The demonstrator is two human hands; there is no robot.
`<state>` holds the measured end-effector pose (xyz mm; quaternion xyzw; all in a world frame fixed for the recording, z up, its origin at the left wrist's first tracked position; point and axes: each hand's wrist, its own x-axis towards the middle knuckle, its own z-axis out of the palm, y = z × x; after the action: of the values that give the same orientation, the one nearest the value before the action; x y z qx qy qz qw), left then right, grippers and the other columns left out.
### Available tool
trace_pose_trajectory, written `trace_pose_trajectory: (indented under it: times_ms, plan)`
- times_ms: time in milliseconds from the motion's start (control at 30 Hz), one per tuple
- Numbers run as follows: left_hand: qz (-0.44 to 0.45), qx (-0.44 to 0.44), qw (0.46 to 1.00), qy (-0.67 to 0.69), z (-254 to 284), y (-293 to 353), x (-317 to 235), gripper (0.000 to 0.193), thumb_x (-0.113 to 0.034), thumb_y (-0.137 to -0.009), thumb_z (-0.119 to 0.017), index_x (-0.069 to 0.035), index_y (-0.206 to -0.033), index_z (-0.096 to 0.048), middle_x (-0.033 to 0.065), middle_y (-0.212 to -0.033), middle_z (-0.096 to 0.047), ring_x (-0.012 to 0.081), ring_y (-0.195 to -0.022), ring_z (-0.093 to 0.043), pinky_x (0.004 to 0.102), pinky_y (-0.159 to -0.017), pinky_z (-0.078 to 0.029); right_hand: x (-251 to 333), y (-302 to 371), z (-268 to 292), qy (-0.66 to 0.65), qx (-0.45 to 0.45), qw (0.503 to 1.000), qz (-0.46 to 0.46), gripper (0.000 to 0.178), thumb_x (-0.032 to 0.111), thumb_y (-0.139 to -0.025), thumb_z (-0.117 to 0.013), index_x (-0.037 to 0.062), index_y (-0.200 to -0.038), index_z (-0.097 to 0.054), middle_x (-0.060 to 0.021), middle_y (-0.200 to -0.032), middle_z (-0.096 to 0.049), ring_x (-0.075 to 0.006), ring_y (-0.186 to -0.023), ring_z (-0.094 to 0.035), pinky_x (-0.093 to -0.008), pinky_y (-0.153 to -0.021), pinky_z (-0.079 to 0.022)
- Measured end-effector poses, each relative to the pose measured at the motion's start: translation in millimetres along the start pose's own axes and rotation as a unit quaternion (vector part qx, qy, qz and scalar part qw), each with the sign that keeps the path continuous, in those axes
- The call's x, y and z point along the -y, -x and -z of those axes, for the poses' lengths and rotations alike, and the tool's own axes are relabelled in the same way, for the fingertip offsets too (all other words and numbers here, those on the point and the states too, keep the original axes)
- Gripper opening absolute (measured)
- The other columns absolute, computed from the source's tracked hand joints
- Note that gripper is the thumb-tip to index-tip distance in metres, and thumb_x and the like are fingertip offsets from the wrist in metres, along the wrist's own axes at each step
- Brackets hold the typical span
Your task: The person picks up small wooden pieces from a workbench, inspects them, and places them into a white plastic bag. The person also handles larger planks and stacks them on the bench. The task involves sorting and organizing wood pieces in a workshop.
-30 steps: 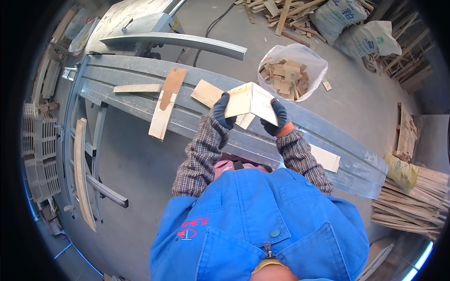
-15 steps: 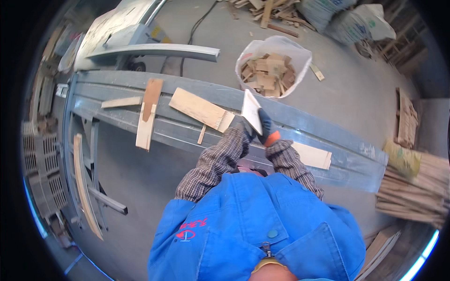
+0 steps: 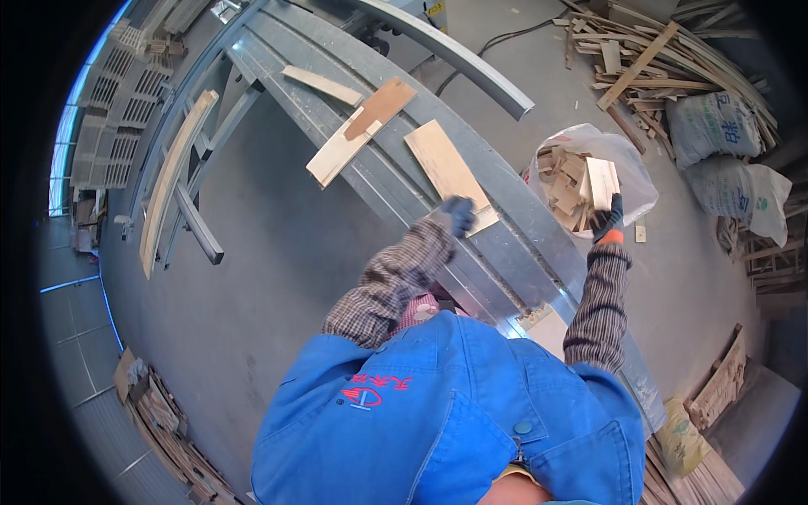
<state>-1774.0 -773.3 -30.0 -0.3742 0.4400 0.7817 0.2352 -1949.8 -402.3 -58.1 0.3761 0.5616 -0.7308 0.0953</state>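
Observation:
My right hand [image 3: 608,220], in a dark glove with an orange cuff, holds a pale wood offcut [image 3: 603,182] over the mouth of a white sack [image 3: 633,172] full of wood scraps. My left hand [image 3: 459,214], also gloved, rests on the near end of a flat wooden board [image 3: 443,165] lying on the long grey metal bench [image 3: 513,244]. Both forearms wear plaid sleeves under a blue work jacket.
Further along the bench lie a longer board with a brown piece on top [image 3: 358,130] and a thin strip [image 3: 321,84]. Filled sacks [image 3: 715,126] and a pile of scrap timber [image 3: 648,42] sit at the upper right. A curved wooden slat [image 3: 168,181] leans at the left.
Both hands held one offcut together over the bench; now the right hand has carried it out to the sack while the left hand dropped onto the board on the bench.

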Motion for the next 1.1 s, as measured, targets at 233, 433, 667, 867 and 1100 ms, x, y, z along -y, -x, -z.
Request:
trace_pose_trajectory:
  times_ms: [233,433,667,867,1100]
  plan:
    - [-0.246,-0.474,0.806,-0.256,228,24,-34,0.08,-0.045,-0.079,-0.076,-0.004,-0.138,-0.042,0.0167,-0.128,-0.051,0.0323,-0.119,-0.052,0.0399,-0.104,-0.043,-75,61,-63,0.296,0.078,0.882,0.358,0.057,0.027,-0.082,-0.076,0.0037,-0.129,-0.054,-0.0153,-0.127,-0.057,-0.0269,-0.116,-0.055,-0.0383,-0.099,-0.045]
    - [-0.211,-0.333,0.788,-0.474,253,72,-141,0.072,-0.027,-0.061,-0.091,-0.001,-0.12,-0.06,0.0194,-0.11,-0.066,0.0232,-0.104,-0.065,0.0359,-0.092,-0.052,-140,188,-189,0.64,0.141,0.619,0.432,0.091,0.056,-0.071,-0.075,0.0082,-0.141,-0.042,-0.0176,-0.139,-0.046,-0.0345,-0.128,-0.044,-0.0477,-0.105,-0.036]
    - [-0.105,-0.273,0.711,-0.64,258,71,-181,0.075,-0.039,-0.059,-0.088,-0.013,-0.124,-0.06,0.0135,-0.12,-0.065,0.0288,-0.115,-0.06,0.0373,-0.099,-0.05,-159,198,-241,0.734,0.107,0.548,0.385,0.101,0.053,-0.065,-0.079,0.0077,-0.144,-0.037,-0.017,-0.136,-0.048,-0.0347,-0.125,-0.047,-0.0449,-0.105,-0.036]
    - [-0.195,-0.256,0.722,-0.613,264,86,-160,0.072,-0.036,-0.058,-0.087,-0.002,-0.116,-0.061,0.0212,-0.11,-0.067,0.0319,-0.102,-0.066,0.0366,-0.091,-0.052,-170,202,-251,0.506,0.144,0.782,0.333,0.093,0.044,-0.063,-0.084,0.0013,-0.136,-0.047,-0.0229,-0.128,-0.054,-0.0355,-0.118,-0.053,-0.0439,-0.101,-0.043]
    - [-0.157,-0.095,0.983,-0.03,264,2,-95,0.051,-0.032,-0.08,-0.073,0.001,-0.116,-0.059,0.0143,-0.11,-0.067,0.0259,-0.096,-0.066,0.0403,-0.087,-0.053,-211,258,-373,0.384,0.105,0.867,0.301,0.084,0.058,-0.073,-0.075,-0.0028,-0.126,-0.054,-0.024,-0.119,-0.059,-0.0349,-0.109,-0.059,-0.0416,-0.092,-0.049]
